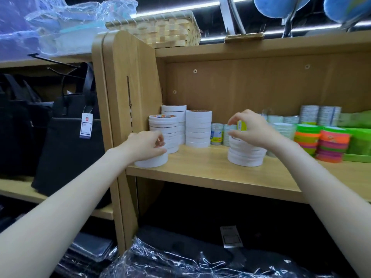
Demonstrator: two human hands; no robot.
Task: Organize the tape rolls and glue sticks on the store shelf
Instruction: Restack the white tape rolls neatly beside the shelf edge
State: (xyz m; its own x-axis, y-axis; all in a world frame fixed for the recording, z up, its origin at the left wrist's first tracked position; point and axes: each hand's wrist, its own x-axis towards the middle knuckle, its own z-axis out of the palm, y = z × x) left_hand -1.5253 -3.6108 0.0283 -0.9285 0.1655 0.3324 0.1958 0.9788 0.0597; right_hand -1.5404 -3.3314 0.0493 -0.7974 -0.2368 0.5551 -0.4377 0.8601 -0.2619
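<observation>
On the wooden shelf (200, 167) my left hand (145, 144) grips a white tape roll (152, 161) lying flat at the front left corner. Behind it stand three stacks of white tape rolls (197, 129) against the side panel. My right hand (253, 129) rests on a short stack of white tape rolls (246, 155) in the middle of the shelf and pinches a small yellow glue stick (241, 125) above it. Small tape rolls with printed labels (217, 135) stand behind that stack.
Stacks of bright green, orange and pink tape (321, 143) and a green tray (359, 145) fill the right of the shelf, with patterned rolls (319, 115) behind. Black bags (66, 137) hang to the left. A woven basket (160, 31) sits on top. Plastic-wrapped dark goods (180, 261) lie below.
</observation>
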